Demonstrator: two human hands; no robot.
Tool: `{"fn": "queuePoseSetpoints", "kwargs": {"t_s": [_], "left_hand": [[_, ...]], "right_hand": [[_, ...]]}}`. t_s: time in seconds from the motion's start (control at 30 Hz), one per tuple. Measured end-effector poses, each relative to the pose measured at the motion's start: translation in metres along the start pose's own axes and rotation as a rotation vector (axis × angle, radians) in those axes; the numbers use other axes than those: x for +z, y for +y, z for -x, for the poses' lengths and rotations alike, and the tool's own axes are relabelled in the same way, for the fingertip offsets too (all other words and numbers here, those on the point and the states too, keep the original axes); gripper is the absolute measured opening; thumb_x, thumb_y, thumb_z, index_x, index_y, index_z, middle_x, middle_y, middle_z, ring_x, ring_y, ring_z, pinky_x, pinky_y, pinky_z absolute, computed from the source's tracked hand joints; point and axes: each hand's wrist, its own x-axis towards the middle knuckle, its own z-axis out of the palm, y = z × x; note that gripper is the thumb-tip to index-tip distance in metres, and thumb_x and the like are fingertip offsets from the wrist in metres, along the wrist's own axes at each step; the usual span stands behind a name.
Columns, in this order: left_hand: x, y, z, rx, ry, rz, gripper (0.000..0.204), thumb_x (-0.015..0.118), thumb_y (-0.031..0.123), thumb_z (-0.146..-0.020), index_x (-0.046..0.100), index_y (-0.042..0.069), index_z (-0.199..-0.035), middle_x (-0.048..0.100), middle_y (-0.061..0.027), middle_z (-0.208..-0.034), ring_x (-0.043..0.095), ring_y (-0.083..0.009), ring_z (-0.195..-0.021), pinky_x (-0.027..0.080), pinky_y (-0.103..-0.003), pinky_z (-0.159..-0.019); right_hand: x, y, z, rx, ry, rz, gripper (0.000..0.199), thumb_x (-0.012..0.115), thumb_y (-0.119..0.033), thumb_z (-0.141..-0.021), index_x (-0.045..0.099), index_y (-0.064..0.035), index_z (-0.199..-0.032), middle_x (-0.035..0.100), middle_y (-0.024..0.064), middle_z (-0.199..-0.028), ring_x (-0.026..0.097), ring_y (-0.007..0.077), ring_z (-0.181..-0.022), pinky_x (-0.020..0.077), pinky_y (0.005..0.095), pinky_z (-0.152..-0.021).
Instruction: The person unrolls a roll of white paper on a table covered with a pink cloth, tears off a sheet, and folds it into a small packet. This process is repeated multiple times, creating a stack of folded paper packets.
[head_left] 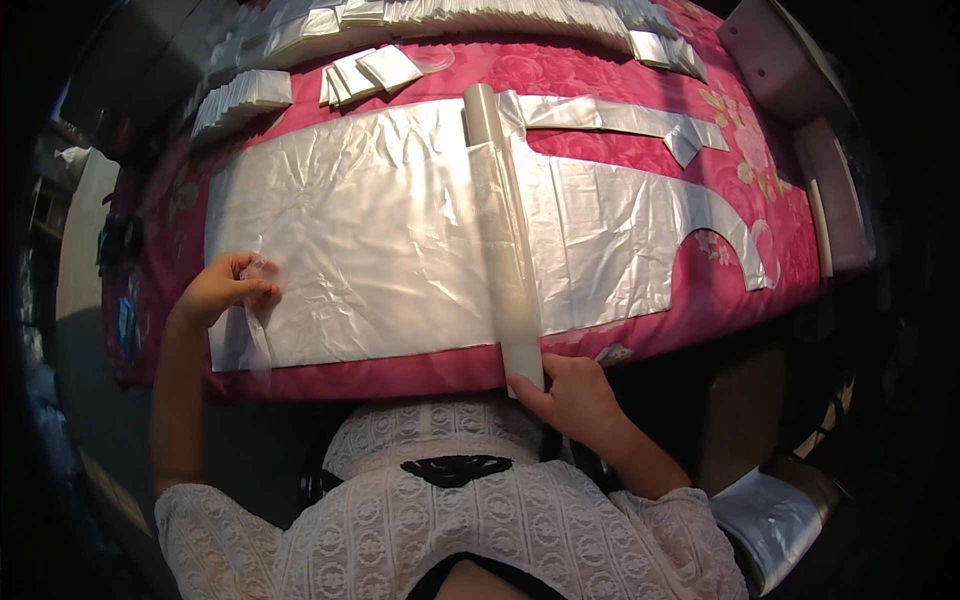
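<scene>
Head view: at the left of the frame, the left hand [225, 288] has its grip narrowed, thumb and fingers pinching thin film [259, 335] over the lower left of the silvery sheet [360, 230]. A hard pull there could stretch or tear the film; too light a pinch could let it slip. The sheet lies creased across the middle of the pink-clothed desk [540, 68], and dragging it might deepen the creases. Above it, upper left, loose packets [370, 72] lean near its far edge; a lifted sheet could topple them. At centre, a pale tube [515, 270] crosses the sheet, film seemingly over its middle. The right hand's [575, 395] grip is closed on the tube's lower end, past the desk edge; a twist there might skew it and ruck the film. Farther right, a curved strip [722, 215] could fold under if pulled sideways.
</scene>
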Motion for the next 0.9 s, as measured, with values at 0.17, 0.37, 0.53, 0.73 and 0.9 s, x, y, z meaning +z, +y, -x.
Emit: {"fn": "queuePoseSetpoints", "kwargs": {"t_s": [0.17,0.37,0.53,0.73,0.9], "left_hand": [[-0.032,-0.002,0.006,0.060,0.218,-0.452,0.021,0.064,0.005,-0.076,0.058,0.002,-0.096,0.064,-0.0070,-0.083,0.060,-0.0131,-0.074,0.048,-0.025,-0.067],[0.088,0.059,0.002,0.836,0.656,-0.966,0.032,0.057,-0.004,-0.074,0.056,0.002,-0.106,0.060,-0.0144,-0.104,0.056,-0.0310,-0.100,0.044,-0.037,-0.087],[0.207,0.049,-0.052,0.967,0.338,-0.710,0.052,0.054,0.003,-0.081,0.038,-0.002,-0.129,0.036,-0.0195,-0.136,0.035,-0.0342,-0.127,0.031,-0.038,-0.104],[0.245,0.035,-0.081,0.880,0.346,-0.962,0.061,0.044,0.020,-0.085,0.025,-0.012,-0.133,0.022,-0.0274,-0.141,0.019,-0.0376,-0.133,0.015,-0.045,-0.109],[0.247,0.038,-0.078,0.808,0.338,-1.067,0.064,0.039,0.023,-0.084,0.021,-0.015,-0.133,0.019,-0.0282,-0.142,0.015,-0.0369,-0.135,0.012,-0.044,-0.110]], "right_hand": [[-0.003,0.004,0.003,0.035,-0.060,-0.083,0.039,0.060,-0.039,-0.077,0.064,-0.0005,-0.074,0.060,0.0171,-0.063,0.061,0.0314,-0.060,0.0471,0.0384,-0.057],[0.001,0.007,0.008,0.023,-0.043,-0.121,0.045,0.059,-0.043,-0.076,0.063,0.0010,-0.069,0.060,0.0184,-0.063,0.060,0.0336,-0.060,0.0476,0.0410,-0.059],[-0.002,0.013,0.016,0.062,-0.135,-0.190,0.045,0.059,-0.043,-0.077,0.064,0.0012,-0.071,0.060,0.0173,-0.063,0.061,0.0325,-0.060,0.0476,0.0399,-0.059],[-0.018,0.019,0.002,0.087,-0.379,-0.113,0.050,0.056,-0.049,-0.081,0.066,0.0001,-0.077,0.061,0.0163,-0.065,0.062,0.0312,-0.061,0.0480,0.0378,-0.060],[-0.047,0.004,-0.091,-0.024,-0.082,-0.229,0.055,0.053,-0.050,-0.084,0.065,0.0033,-0.077,0.061,0.0138,-0.060,0.060,0.0221,-0.057,0.0470,0.0322,-0.058]]}}
